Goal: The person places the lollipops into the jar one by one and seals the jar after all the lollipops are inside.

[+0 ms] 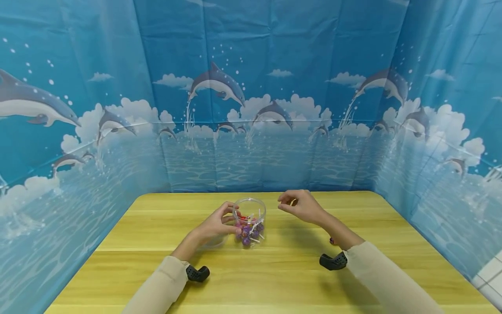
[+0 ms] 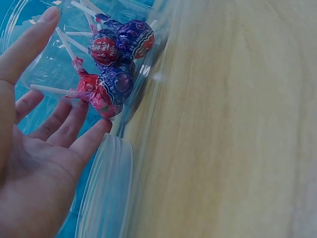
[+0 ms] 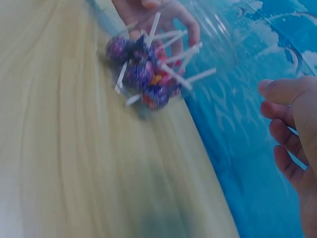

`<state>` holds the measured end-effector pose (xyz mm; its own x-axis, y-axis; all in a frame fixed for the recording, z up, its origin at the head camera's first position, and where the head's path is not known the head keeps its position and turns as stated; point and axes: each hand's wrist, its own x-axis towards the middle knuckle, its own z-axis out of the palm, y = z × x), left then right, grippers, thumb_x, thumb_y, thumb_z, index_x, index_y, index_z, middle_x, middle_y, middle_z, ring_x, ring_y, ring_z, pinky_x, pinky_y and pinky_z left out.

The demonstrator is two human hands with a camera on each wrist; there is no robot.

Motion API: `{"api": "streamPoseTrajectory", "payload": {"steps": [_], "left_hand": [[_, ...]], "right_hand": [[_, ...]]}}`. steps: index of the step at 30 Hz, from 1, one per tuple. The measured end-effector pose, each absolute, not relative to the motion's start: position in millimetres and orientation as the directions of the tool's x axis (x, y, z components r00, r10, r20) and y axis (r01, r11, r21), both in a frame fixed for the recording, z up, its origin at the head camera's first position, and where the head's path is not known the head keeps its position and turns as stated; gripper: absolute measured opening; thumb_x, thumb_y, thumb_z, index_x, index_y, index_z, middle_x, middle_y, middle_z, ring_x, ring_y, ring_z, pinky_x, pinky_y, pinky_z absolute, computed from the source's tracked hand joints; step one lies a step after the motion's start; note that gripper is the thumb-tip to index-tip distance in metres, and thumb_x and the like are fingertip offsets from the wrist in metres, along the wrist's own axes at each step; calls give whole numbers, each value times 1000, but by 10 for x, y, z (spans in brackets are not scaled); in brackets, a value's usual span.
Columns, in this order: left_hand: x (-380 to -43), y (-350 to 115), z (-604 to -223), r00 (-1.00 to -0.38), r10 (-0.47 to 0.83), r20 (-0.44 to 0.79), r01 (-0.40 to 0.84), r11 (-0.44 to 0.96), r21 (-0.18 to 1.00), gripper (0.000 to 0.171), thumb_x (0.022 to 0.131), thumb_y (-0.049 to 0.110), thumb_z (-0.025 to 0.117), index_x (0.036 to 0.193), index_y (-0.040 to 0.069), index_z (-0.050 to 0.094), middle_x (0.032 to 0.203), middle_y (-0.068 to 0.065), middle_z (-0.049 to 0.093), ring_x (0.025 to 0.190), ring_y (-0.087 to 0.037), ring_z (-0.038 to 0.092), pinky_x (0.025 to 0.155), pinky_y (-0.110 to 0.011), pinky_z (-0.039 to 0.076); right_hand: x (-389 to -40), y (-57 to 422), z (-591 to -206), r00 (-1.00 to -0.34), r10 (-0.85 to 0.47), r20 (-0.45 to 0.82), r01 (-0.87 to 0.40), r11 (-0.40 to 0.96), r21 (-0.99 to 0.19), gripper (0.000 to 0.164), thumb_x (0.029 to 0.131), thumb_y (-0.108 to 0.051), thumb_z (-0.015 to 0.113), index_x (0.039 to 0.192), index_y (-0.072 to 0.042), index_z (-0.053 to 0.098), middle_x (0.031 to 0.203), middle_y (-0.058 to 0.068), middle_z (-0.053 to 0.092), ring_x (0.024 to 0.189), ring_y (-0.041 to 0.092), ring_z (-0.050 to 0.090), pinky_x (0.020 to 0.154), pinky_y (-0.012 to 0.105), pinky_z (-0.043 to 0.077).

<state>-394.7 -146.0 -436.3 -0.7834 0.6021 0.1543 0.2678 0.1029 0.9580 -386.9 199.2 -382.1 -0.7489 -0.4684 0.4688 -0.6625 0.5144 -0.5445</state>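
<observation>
A clear round plastic jar (image 1: 249, 205) stands on the table, holding several lollipops (image 1: 247, 232) in purple, red and pink wrappers with white sticks. My left hand (image 1: 213, 224) grips the jar from its left side, thumb at the near wall and fingers round the far wall. To the right of the jar, my right hand (image 1: 302, 206) hovers above the table with loosely bent fingers and nothing visible in them. In the right wrist view the same lollipops (image 3: 141, 74) look blurred, apart from the right fingertips (image 3: 277, 109).
A clear round lid (image 2: 106, 193) lies on the table beside the jar, partly behind the left wrist. One dark-wrapped lollipop (image 1: 332, 240) shows partly from behind the right forearm. The yellow wooden table (image 1: 266, 279) meets a dolphin-printed curtain (image 1: 251, 161) at its back and sides.
</observation>
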Motion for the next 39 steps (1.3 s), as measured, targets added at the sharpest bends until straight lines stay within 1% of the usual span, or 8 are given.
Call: {"api": "streamPoseTrajectory", "payload": {"steps": [6, 13, 16, 21, 25, 29, 34, 39], "left_hand": [[-3955, -1451, -4356, -783, 606, 140, 254, 106, 961, 60, 95, 7, 76, 144, 10, 41, 151, -28, 39, 141, -34, 45, 108, -47, 46], [-3934, -1456, -4343, -786, 600, 150, 254, 92, 963, 61, 95, 6, 76, 144, 9, 41, 151, -29, 39, 141, -35, 45, 108, -48, 45], [-3931, -1460, -4343, -783, 604, 148, 252, 90, 964, 59, 95, 5, 74, 144, 9, 41, 152, -28, 38, 142, -35, 44, 109, -47, 45], [-3915, -1455, -4339, -783, 604, 147, 252, 92, 963, 61, 95, 6, 76, 145, 10, 41, 153, -27, 36, 143, -36, 42, 108, -46, 46], [-3898, -1447, -4332, -782, 604, 155, 264, 96, 960, 61, 96, 8, 75, 146, 9, 40, 152, -28, 35, 143, -38, 42, 107, -47, 47], [-3896, -1443, -4326, -781, 606, 152, 264, 99, 960, 60, 96, 8, 75, 145, 9, 40, 153, -28, 34, 143, -38, 42, 107, -47, 46], [-3898, -1441, -4338, -781, 606, 150, 260, 99, 960, 61, 96, 7, 74, 146, 9, 40, 153, -29, 34, 143, -39, 42, 109, -48, 45], [-3898, -1440, -4346, -786, 600, 148, 257, 100, 961, 62, 95, 5, 74, 146, 9, 40, 153, -29, 34, 143, -39, 41, 110, -48, 43]], "right_hand": [[-3823, 2257, -3928, -789, -440, 429, -614, 543, -573, 13, 99, -18, 74, 109, -10, 76, 91, -7, 71, 82, 13, 66, 72, 33, 56], [-3790, 2573, -4014, -792, -453, 410, -611, 569, -551, 13, 99, -18, 73, 108, -9, 76, 90, -7, 71, 81, 12, 66, 70, 32, 57], [-3749, 2704, -4034, -806, -453, 381, -591, 593, -547, 13, 100, -18, 72, 108, -8, 75, 90, -7, 71, 82, 13, 66, 70, 33, 57], [-3667, 2926, -4064, -837, -413, 360, -548, 646, -532, 16, 100, -21, 72, 109, -7, 75, 92, -6, 71, 84, 14, 66, 71, 34, 56], [-3634, 3113, -4130, -855, -383, 349, -517, 670, -532, 20, 100, -20, 72, 109, -3, 75, 93, -4, 71, 83, 15, 65, 71, 34, 55], [-3632, 3274, -4230, -876, -362, 320, -482, 695, -534, 18, 98, -18, 74, 107, -3, 75, 90, -5, 70, 81, 14, 65, 70, 33, 55], [-3656, 3366, -4346, -893, -357, 274, -450, 727, -518, 18, 96, -22, 77, 105, -7, 75, 85, -8, 69, 78, 11, 64, 69, 31, 54], [-3677, 3335, -4391, -911, -350, 217, -411, 744, -527, 22, 95, -25, 78, 104, -5, 75, 84, -6, 69, 75, 12, 64, 67, 34, 53]]}}
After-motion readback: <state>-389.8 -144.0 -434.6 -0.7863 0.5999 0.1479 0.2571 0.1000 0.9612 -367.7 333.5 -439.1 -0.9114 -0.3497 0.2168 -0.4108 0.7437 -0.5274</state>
